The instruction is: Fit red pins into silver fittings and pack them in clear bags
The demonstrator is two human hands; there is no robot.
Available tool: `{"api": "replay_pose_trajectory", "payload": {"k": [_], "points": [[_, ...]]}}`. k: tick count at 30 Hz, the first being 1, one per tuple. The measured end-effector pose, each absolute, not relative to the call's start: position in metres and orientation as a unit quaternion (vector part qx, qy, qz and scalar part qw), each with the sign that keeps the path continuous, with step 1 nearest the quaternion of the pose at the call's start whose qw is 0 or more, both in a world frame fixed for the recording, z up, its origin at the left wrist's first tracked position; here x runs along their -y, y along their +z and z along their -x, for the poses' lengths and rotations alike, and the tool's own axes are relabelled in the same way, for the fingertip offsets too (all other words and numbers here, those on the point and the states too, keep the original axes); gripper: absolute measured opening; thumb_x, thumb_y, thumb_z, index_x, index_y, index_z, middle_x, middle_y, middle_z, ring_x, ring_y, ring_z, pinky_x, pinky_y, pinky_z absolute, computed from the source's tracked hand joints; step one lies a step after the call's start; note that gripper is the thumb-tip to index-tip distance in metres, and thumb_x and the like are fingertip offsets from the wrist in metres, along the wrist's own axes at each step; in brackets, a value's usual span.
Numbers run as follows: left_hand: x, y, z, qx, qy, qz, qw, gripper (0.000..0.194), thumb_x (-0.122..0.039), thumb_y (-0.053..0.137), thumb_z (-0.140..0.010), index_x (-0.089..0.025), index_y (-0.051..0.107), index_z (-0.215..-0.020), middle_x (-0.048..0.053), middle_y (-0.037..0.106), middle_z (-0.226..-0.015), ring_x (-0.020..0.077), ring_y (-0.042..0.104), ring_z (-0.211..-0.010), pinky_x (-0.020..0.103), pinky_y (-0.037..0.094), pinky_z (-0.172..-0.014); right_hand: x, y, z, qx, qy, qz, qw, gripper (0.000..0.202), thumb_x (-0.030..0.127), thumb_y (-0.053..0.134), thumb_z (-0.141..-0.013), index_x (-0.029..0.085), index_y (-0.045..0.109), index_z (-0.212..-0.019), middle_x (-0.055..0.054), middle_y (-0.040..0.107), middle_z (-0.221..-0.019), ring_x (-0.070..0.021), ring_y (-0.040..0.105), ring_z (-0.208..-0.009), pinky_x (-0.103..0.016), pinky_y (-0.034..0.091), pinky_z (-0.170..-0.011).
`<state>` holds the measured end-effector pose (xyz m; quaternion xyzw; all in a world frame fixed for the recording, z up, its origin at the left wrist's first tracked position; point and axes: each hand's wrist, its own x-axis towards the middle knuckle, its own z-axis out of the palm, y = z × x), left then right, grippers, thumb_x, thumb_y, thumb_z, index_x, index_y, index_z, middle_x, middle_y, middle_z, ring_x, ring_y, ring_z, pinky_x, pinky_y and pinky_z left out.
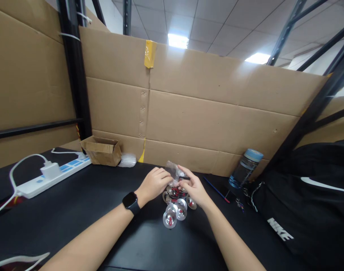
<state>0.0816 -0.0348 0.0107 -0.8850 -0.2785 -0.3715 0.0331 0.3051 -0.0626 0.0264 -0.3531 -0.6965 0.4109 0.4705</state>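
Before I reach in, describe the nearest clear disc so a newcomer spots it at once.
On the black tabletop, find the cluster of clear discs below and between the watch-wearing left hand and the right hand. At the cluster's near edge is the nearest disc, with red showing at its middle. Among its neighbours, it alone sits lowest in the picture.

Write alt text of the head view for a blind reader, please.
A person's left hand and right hand handle clear plastic near shiny round pieces on a black table. A cardboard box is at left, a water bottle at right.
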Motion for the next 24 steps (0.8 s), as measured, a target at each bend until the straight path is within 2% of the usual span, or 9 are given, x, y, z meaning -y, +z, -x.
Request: {"api": "replay_pose_trajectory", "payload": {"k": [3, 7, 12, 18, 21, 24], "points": [[0.020, 0.015, -0.057, 0.349, -0.410, 0.839, 0.082, 0.024, -0.018, 0.052, -0.094, -0.025, 0.074, -0.104, 0.009, 0.072, -0.106, 0.0269, 0.059, -0.101, 0.042, 0.040, -0.089, 0.063, 0.027, -0.305, 0.718, 0.338, 0.366, 0.486, 0.055, 0.033, 0.065, -0.088, 0.029, 0.055, -0.142, -0.013, 0.038, -0.157, -0.0150, 0.071, -0.081, -0.031, 0.060, -0.074], [-0.001, 0.017, -0.015, 0.492, -0.397, 0.757, 0.164, 0.022, -0.020, 0.052, -0.093, -0.021, 0.073, -0.096, 0.011, 0.072, -0.103, 0.0300, 0.059, -0.101, 0.043, 0.040, -0.089, 0.062, 0.026, -0.307, 0.735, 0.296, 0.381, 0.476, 0.051, 0.033, 0.064, -0.090, 0.029, 0.055, -0.140, -0.013, 0.036, -0.157, -0.0132, 0.068, -0.078, -0.029, 0.058, -0.068], [-0.022, 0.001, 0.028, 0.627, -0.326, 0.680, 0.196, 0.028, -0.024, 0.047, -0.093, -0.019, 0.073, -0.082, 0.013, 0.072, -0.093, 0.0332, 0.059, -0.099, 0.043, 0.041, -0.084, 0.061, 0.026, -0.308, 0.740, 0.291, 0.384, 0.469, 0.050, 0.034, 0.063, -0.091, 0.027, 0.055, -0.139, -0.014, 0.035, -0.157, -0.0149, 0.069, -0.080, -0.029, 0.057, -0.065], [-0.039, -0.026, 0.048, 0.707, -0.265, 0.646, 0.112, 0.037, -0.023, 0.040, -0.095, -0.015, 0.072, -0.112, 0.017, 0.070, -0.115, 0.0322, 0.061, -0.107, 0.042, 0.044, -0.089, 0.060, 0.024, -0.310, 0.741, 0.284, 0.380, 0.474, 0.047, 0.032, 0.063, -0.091, 0.028, 0.056, -0.137, -0.014, 0.036, -0.156, -0.0152, 0.069, -0.079, -0.030, 0.057, -0.065], [-0.045, -0.038, 0.048, 0.716, -0.238, 0.651, 0.078, 0.039, -0.028, 0.040, -0.096, -0.019, 0.071, -0.119, 0.015, 0.069, -0.122, 0.0329, 0.062, -0.108, 0.048, 0.045, -0.091, 0.058, 0.021, -0.311, 0.743, 0.283, 0.384, 0.470, 0.046, 0.033, 0.063, -0.091, 0.028, 0.056, -0.136, -0.013, 0.037, -0.155, -0.0147, 0.068, -0.079, -0.029, 0.056, -0.064], [-0.049, -0.045, 0.047, 0.724, -0.218, 0.652, 0.055, 0.044, -0.036, 0.037, -0.099, -0.025, 0.064, -0.131, 0.012, 0.063, -0.135, 0.0345, 0.059, -0.118, 0.056, 0.041, -0.098, 0.054, 0.018, -0.313, 0.748, 0.277, 0.387, 0.463, 0.045, 0.032, 0.063, -0.091, 0.029, 0.056, -0.135, -0.012, 0.038, -0.154, -0.0153, 0.068, -0.080, -0.030, 0.056, -0.065]]}}
